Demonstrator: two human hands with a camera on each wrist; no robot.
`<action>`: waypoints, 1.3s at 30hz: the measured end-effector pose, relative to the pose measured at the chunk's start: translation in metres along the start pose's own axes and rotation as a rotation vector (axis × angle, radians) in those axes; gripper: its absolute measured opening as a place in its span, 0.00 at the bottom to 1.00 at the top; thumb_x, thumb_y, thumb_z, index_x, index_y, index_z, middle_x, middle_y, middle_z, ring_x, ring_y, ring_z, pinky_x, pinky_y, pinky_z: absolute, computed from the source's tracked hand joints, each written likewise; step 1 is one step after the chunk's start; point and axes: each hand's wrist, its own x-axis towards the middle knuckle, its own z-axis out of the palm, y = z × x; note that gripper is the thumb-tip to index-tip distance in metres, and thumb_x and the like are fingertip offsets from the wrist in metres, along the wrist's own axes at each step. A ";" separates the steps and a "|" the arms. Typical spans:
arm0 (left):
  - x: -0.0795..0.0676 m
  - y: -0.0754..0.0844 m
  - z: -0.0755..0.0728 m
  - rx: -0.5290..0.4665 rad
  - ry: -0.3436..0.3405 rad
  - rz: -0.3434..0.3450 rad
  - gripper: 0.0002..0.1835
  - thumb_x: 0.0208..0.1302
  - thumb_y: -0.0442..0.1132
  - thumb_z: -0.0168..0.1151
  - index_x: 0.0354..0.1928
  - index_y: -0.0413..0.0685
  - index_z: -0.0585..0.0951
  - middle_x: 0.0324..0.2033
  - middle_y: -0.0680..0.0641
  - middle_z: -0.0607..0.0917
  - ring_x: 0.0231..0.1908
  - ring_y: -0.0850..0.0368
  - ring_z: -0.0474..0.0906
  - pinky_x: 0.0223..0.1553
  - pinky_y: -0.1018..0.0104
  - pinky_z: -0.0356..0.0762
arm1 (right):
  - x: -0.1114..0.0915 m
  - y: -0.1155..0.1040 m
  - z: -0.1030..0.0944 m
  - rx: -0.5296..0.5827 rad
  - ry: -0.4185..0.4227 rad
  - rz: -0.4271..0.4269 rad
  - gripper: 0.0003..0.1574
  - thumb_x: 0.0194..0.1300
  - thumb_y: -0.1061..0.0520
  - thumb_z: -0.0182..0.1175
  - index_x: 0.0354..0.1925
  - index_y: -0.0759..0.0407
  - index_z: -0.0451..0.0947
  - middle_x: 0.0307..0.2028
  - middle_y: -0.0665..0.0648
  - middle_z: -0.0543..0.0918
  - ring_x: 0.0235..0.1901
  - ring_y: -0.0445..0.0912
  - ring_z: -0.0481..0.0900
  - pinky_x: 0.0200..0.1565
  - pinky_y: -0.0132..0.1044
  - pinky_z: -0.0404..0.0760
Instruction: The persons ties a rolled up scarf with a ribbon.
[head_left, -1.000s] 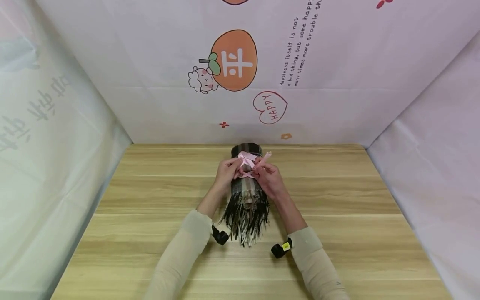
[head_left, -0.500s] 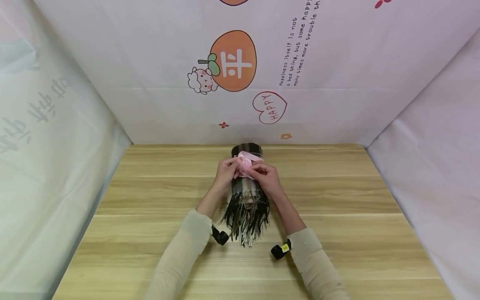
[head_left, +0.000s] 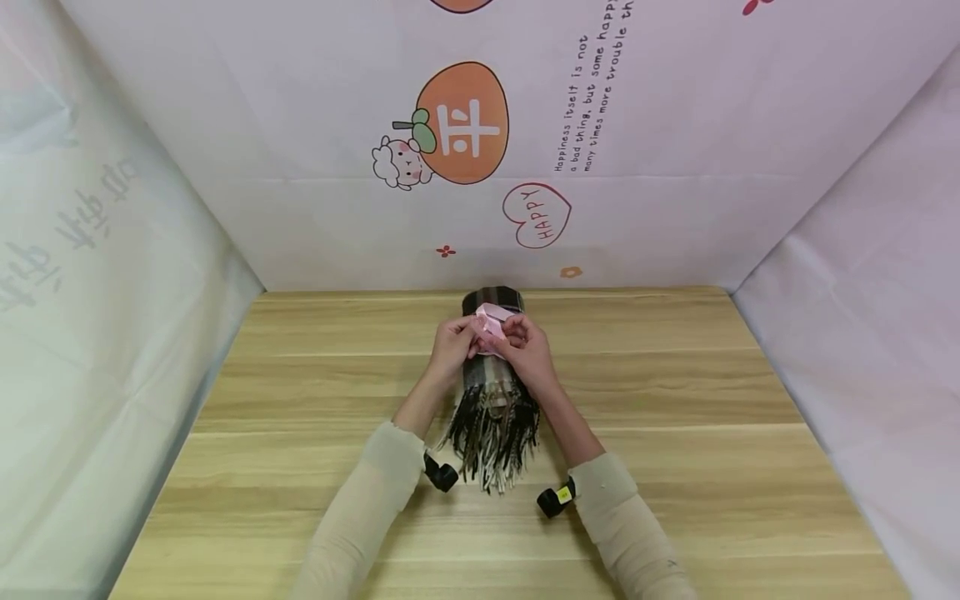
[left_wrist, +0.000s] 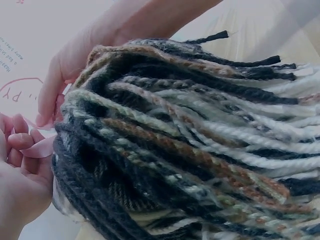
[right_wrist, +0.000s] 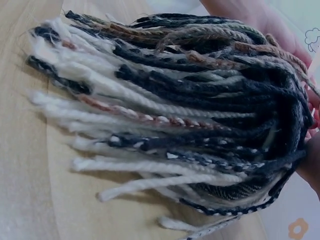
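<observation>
A rolled plaid scarf (head_left: 487, 372) in black, grey and beige lies near the table's back edge, its fringe (head_left: 495, 442) towards the person. Pink ribbon (head_left: 492, 313) runs around the roll, with a loop on top. My left hand (head_left: 452, 343) pinches the ribbon from the left side. From the right, my right hand (head_left: 531, 350) holds ribbon between thumb and bent fingers. In the left wrist view a pink strip (left_wrist: 40, 149) crosses the left fingers. Twisted fringe strands (right_wrist: 200, 110) fill most of the right wrist view and hide much of the hands there.
The wood-grain table (head_left: 675, 417) stretches out on both sides of the scarf. A white printed back sheet (head_left: 315, 217) rises right behind it, and white sheets stand left and right. Small black wrist cameras (head_left: 555, 500) hang inside each sleeve cuff.
My right hand has shifted slightly left, and its fingers have changed their grip on the ribbon. The ribbon end that stuck up at right is now out of sight. My left hand stays put.
</observation>
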 end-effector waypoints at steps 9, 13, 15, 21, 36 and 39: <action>0.001 -0.005 0.000 0.060 -0.065 0.049 0.18 0.72 0.31 0.55 0.20 0.45 0.79 0.11 0.57 0.72 0.11 0.67 0.61 0.17 0.75 0.61 | -0.004 -0.024 0.008 -0.152 0.018 -0.026 0.10 0.65 0.70 0.56 0.43 0.76 0.80 0.20 0.50 0.74 0.18 0.35 0.70 0.22 0.25 0.70; 0.000 -0.005 0.000 0.069 -0.077 0.043 0.18 0.72 0.31 0.55 0.20 0.43 0.78 0.11 0.57 0.72 0.11 0.67 0.61 0.16 0.75 0.59 | 0.003 -0.006 0.006 -0.069 -0.007 0.011 0.11 0.68 0.69 0.55 0.45 0.74 0.79 0.15 0.50 0.73 0.13 0.39 0.70 0.18 0.28 0.69; -0.001 -0.003 0.001 0.067 -0.084 0.032 0.17 0.73 0.30 0.54 0.22 0.36 0.78 0.11 0.57 0.72 0.11 0.67 0.61 0.16 0.76 0.59 | 0.006 0.002 0.005 -0.034 -0.003 0.032 0.12 0.69 0.68 0.55 0.48 0.73 0.79 0.15 0.48 0.75 0.13 0.39 0.70 0.18 0.28 0.70; -0.005 0.004 0.002 0.065 -0.102 0.016 0.14 0.73 0.28 0.52 0.38 0.15 0.75 0.11 0.56 0.69 0.11 0.67 0.62 0.17 0.75 0.60 | 0.006 0.010 0.007 0.068 0.087 0.066 0.12 0.66 0.69 0.59 0.48 0.73 0.79 0.19 0.45 0.78 0.17 0.36 0.75 0.21 0.24 0.73; -0.002 -0.009 0.003 0.054 -0.050 0.055 0.17 0.72 0.31 0.55 0.21 0.37 0.78 0.11 0.57 0.73 0.11 0.67 0.61 0.16 0.76 0.59 | 0.005 0.010 0.006 0.226 0.105 0.061 0.19 0.63 0.70 0.63 0.54 0.71 0.78 0.25 0.45 0.80 0.24 0.34 0.75 0.25 0.23 0.77; -0.003 -0.009 0.003 0.061 -0.040 0.054 0.17 0.72 0.31 0.55 0.21 0.33 0.76 0.11 0.57 0.73 0.11 0.68 0.61 0.17 0.76 0.60 | 0.004 0.010 0.004 0.301 0.067 0.042 0.21 0.67 0.68 0.60 0.58 0.69 0.76 0.31 0.45 0.83 0.22 0.34 0.72 0.22 0.22 0.72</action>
